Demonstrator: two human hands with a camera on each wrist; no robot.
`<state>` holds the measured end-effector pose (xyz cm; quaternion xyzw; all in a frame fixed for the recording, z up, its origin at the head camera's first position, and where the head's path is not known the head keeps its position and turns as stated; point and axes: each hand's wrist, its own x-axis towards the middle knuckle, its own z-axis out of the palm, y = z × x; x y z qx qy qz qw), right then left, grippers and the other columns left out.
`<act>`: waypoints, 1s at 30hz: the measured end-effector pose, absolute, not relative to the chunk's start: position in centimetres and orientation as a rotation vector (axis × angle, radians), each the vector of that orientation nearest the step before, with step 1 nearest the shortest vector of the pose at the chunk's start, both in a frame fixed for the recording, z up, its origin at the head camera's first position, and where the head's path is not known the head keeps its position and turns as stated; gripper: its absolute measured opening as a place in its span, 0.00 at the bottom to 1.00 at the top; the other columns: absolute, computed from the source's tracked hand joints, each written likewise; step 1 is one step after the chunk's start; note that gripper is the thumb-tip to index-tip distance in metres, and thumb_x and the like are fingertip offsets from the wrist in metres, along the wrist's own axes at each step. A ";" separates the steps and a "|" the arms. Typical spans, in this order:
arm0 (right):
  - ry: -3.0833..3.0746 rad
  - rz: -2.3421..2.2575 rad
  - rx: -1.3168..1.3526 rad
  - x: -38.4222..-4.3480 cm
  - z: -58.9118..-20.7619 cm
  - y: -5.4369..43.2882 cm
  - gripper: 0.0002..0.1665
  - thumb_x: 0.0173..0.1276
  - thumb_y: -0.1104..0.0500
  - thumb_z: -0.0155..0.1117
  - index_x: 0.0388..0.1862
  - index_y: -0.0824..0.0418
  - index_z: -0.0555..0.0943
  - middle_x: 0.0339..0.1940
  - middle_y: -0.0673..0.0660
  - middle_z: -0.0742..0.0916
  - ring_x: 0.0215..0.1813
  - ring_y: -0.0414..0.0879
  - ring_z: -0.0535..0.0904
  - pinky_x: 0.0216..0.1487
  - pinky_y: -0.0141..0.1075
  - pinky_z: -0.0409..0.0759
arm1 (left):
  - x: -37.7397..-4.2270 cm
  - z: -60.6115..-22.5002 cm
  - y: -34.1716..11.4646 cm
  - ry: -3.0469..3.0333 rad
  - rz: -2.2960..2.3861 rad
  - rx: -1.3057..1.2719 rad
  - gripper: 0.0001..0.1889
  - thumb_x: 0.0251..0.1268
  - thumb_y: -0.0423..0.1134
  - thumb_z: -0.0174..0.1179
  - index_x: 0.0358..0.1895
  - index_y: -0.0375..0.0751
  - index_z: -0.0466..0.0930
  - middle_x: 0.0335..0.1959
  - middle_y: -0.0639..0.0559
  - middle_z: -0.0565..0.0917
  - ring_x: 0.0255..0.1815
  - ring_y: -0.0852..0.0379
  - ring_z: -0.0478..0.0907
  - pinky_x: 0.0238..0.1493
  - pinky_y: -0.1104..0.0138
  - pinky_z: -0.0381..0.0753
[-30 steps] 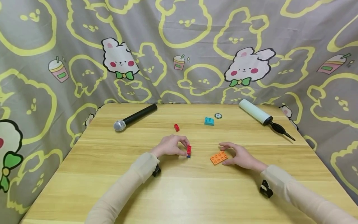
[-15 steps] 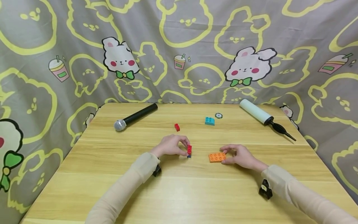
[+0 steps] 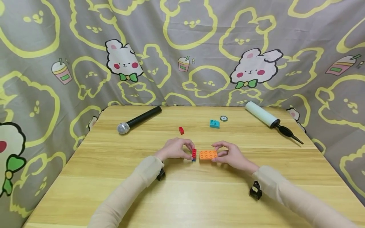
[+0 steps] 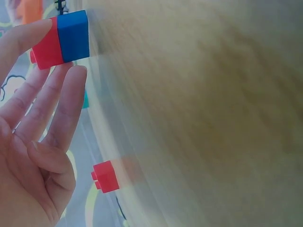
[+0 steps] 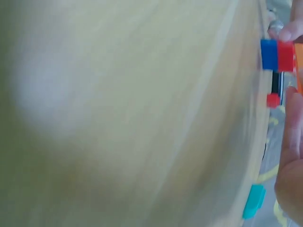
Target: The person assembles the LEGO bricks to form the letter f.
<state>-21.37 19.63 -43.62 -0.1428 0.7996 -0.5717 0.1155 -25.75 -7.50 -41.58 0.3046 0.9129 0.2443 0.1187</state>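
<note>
Near the table's middle, my left hand point(image 3: 176, 148) pinches a red building brick point(image 3: 194, 152) stacked on a blue brick point(image 3: 193, 160). The left wrist view shows the thumb on the side of the red brick point(image 4: 46, 51), with the blue brick point(image 4: 74, 35) joined beneath it. Just to the right, my right hand point(image 3: 232, 155) holds a flat orange eight-stud brick point(image 3: 207, 154) by its right end. A narrow gap parts it from the stack in the head view. Only a sliver of the orange brick point(image 5: 299, 59) shows in the right wrist view, level with the red brick's studs.
Behind the hands lie a small red brick point(image 3: 181, 130), a teal brick point(image 3: 214, 123) and a round chip point(image 3: 223, 118). A microphone point(image 3: 139, 120) lies at the back left, a hand pump point(image 3: 265, 116) at the back right. A patterned curtain point(image 3: 182, 85) hangs behind the table point(image 3: 176, 196).
My right hand has gripped the orange brick, turned it straighter and carried it left, close to the red and blue stack. My left hand has hardly moved.
</note>
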 end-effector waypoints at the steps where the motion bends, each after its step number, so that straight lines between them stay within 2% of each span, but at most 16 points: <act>1: 2.342 -1.691 -0.419 -21.4 -43.6 19.2 0.37 0.51 0.66 0.75 0.60 0.70 0.72 0.49 0.63 0.78 0.37 0.41 0.84 0.34 0.32 0.81 | -25.7 -41.6 -7.5 2.671 0.712 0.893 0.15 0.49 0.51 0.71 0.42 0.61 0.80 0.41 0.67 0.85 0.44 0.61 0.78 0.40 0.64 0.68; 8: 2.289 -1.815 -0.391 -21.5 -43.8 16.8 0.35 0.52 0.71 0.73 0.60 0.72 0.71 0.50 0.66 0.77 0.35 0.40 0.84 0.39 0.30 0.81 | -25.6 -41.5 -7.2 2.702 0.660 0.908 0.18 0.49 0.50 0.71 0.45 0.57 0.81 0.42 0.64 0.86 0.41 0.62 0.77 0.36 0.66 0.68; 14: 2.291 -1.874 -0.352 -21.4 -44.0 15.5 0.34 0.53 0.70 0.72 0.59 0.71 0.71 0.48 0.63 0.78 0.36 0.41 0.84 0.38 0.30 0.81 | -25.4 -41.4 -7.1 2.731 0.621 0.917 0.21 0.48 0.52 0.72 0.47 0.56 0.81 0.47 0.58 0.85 0.45 0.59 0.79 0.37 0.66 0.69; 30: 2.324 -1.852 -0.292 -21.1 -44.2 14.5 0.32 0.53 0.70 0.72 0.57 0.69 0.72 0.47 0.61 0.77 0.36 0.43 0.84 0.37 0.29 0.79 | -25.3 -41.3 -7.2 2.742 0.621 0.915 0.20 0.48 0.53 0.72 0.46 0.57 0.80 0.47 0.58 0.85 0.44 0.58 0.79 0.36 0.65 0.69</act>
